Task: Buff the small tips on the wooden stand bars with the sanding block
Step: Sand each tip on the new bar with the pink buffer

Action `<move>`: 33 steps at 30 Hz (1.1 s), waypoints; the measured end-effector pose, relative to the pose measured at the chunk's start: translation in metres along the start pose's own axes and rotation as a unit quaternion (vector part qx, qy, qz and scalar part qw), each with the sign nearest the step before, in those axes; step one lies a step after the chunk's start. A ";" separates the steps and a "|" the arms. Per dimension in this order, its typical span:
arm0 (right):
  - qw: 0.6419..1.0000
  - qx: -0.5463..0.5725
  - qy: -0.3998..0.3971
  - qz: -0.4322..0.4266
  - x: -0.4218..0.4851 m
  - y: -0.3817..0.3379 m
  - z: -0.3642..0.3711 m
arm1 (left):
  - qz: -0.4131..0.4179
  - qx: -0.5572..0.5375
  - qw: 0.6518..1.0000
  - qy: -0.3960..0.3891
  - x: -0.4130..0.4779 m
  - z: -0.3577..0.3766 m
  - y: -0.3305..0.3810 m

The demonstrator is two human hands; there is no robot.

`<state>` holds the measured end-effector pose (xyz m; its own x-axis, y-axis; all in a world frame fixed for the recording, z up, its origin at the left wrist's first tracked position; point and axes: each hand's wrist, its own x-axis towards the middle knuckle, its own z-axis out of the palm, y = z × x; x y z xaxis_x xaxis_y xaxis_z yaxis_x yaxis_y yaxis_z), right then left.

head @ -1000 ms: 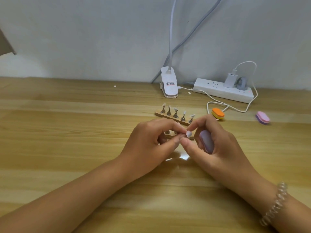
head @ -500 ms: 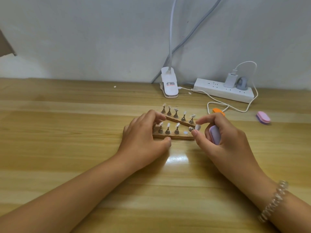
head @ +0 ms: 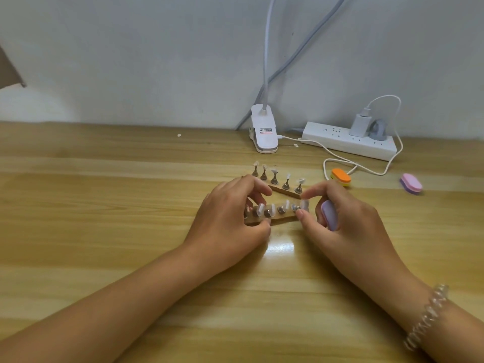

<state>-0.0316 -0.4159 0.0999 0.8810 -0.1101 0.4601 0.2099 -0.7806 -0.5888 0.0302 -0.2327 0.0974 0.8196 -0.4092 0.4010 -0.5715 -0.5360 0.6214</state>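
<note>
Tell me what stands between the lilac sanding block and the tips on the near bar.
Only the thumb and forefinger of the right hand, pinching the end tip; the sanding block sits tucked behind them. Nothing else visible.

Both arms are bare from the hands back to the lower edge of the view, the left forearm and the right forearm alike, and the left hand and the right hand are bare too. One thing is worn: a bracelet on the right wrist, a band of clear, glossy loops coiled like a spiral cord and sitting close round the arm. The thumbnails that show look short and plain, though they are too small to judge finely.
</note>
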 end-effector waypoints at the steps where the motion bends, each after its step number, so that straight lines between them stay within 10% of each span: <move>1: 1.000 -0.003 -0.003 -0.002 0.000 0.000 0.000 | 0.003 0.003 1.000 0.001 0.000 0.000 0.000; 23: 0.996 -0.046 -0.023 -0.073 -0.005 -0.008 0.002 | -0.065 0.048 0.997 -0.004 0.001 -0.001 0.001; 33: 0.993 0.090 -0.022 -0.074 -0.004 -0.007 0.002 | 0.130 0.123 0.983 0.034 -0.009 0.002 0.012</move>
<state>-0.0356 -0.4088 0.1013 0.8518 0.0283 0.5231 0.4074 -0.6635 -0.6275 0.0160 -0.2368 0.1005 0.6405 -0.5103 0.5739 -0.7477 -0.5850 0.3143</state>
